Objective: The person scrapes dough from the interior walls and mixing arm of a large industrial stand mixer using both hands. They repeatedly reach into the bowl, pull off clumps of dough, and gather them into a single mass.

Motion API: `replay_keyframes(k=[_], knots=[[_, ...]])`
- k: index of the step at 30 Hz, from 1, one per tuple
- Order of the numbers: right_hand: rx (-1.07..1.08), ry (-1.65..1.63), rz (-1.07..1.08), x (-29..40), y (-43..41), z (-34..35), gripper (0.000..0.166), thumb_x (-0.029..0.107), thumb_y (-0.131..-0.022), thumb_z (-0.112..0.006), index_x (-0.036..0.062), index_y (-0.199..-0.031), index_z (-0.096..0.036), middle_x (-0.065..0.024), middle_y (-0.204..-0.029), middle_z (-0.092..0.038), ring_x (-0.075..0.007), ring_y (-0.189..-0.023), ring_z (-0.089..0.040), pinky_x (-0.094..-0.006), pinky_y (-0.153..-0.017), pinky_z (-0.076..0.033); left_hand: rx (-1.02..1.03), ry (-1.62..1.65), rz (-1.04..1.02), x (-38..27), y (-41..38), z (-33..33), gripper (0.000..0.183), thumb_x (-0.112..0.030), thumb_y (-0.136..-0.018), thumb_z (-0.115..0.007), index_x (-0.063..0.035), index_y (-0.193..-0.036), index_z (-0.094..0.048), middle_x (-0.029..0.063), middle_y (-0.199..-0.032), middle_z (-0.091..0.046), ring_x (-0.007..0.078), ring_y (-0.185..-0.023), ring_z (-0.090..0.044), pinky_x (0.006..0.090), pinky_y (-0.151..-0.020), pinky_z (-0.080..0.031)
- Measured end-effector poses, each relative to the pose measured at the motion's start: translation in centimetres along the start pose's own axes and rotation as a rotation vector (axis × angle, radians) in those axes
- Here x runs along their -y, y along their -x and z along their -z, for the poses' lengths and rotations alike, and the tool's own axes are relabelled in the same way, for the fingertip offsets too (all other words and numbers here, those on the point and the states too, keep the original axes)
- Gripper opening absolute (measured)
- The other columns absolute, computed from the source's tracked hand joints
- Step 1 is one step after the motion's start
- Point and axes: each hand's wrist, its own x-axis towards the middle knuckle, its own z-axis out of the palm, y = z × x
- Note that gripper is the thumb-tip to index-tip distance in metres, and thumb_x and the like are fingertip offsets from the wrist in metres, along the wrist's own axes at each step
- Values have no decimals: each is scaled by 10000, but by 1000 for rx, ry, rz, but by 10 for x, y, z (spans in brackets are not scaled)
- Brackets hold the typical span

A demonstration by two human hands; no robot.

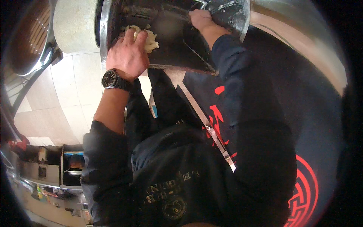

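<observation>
My left hand (127, 54), with a black wristwatch (110, 79) on its wrist, presses fingers down onto a crumpled pale-yellow cloth (151, 41). The cloth rests on the dark inner surface of a metal-edged box-like unit (167, 54). Farther to the right, my right hand (200, 19) is curled at a dark edge within the same unit. Whether it grips that edge is hidden by the fingers. White residue (225, 7) marks the unit's upper right side.
A pale cylindrical container (75, 25) stands left of the unit. Light tiles (65, 93) cover the floor. At lower left are shelves (42, 173) with cookware. A dark hanging fabric with red markings (314, 99) spreads along the right, near a light-coloured curved edge (300, 37).
</observation>
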Motion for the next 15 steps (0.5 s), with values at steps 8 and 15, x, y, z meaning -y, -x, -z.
replay_keyframes(k=[8,15], knots=[[217,-60,54,-31,-22,31,286,305,-881,-648,49,-978,-732,-198,-1048,-699,-381,-955,-675,-538,-833,-537,-15,-37,14,4,3,-4,430,-123,-813,-609,-153,-1243,-598,148,-1251,-598,376,-1047,-646,473,-858,-561],[175,53,-50,-12,6,28,277,112,-919,-543,92,-1100,-752,-157,-1123,-730,-345,-1053,-708,-479,-853,-580,-13,-10,4,-1,-1,-5,435,-114,-816,-596,-147,-1249,-597,152,-1250,-597,372,-1049,-646,474,-863,-559]])
